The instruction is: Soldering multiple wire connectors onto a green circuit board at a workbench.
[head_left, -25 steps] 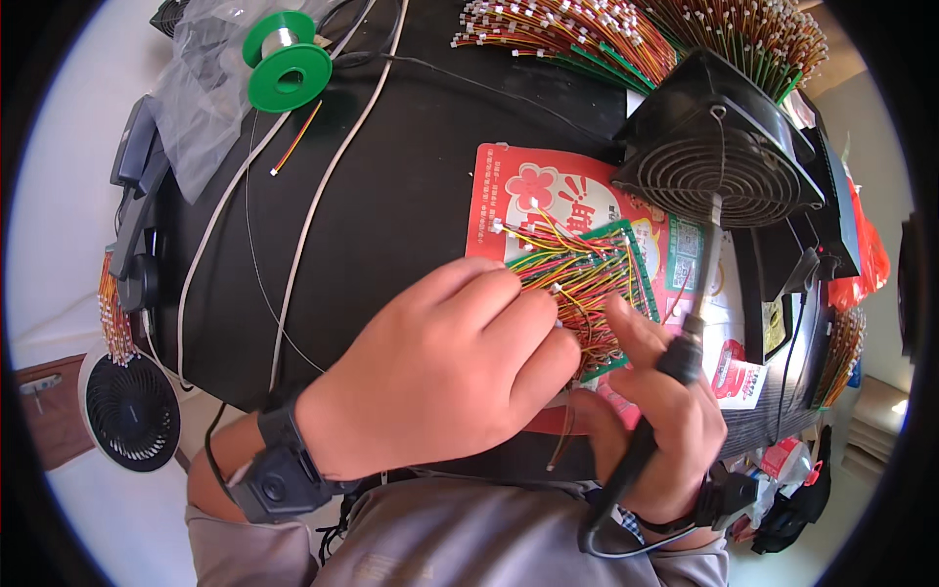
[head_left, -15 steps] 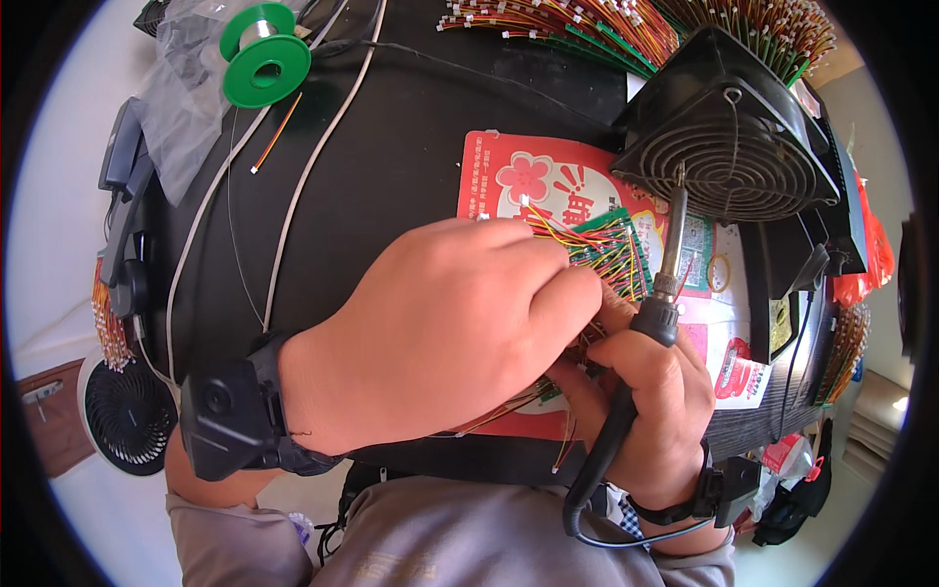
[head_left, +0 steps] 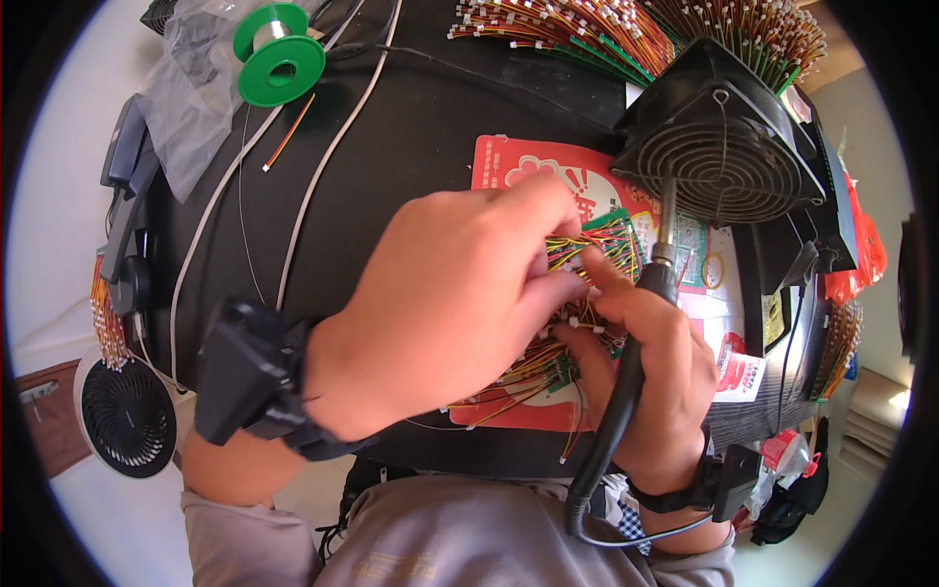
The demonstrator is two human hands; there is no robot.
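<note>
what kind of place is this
Likely a small electronics soldering workspace. The right hand holds a soldering iron, a green spool, apparently of solder, sits on the black table, and bundles of thin wires with white connectors lie at the far side.

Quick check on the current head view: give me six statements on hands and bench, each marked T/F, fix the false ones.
1. The right hand holds the iron. True.
2. The red sheet covers the wires. False: the red sheet is under the wires.
3. The left hand is at the wires. True.
4. A loose wire lies near the spool. True.
5. The spool is red. False: the spool is green.
6. The black fan is left of the spool. False: the black fan is right.
</note>
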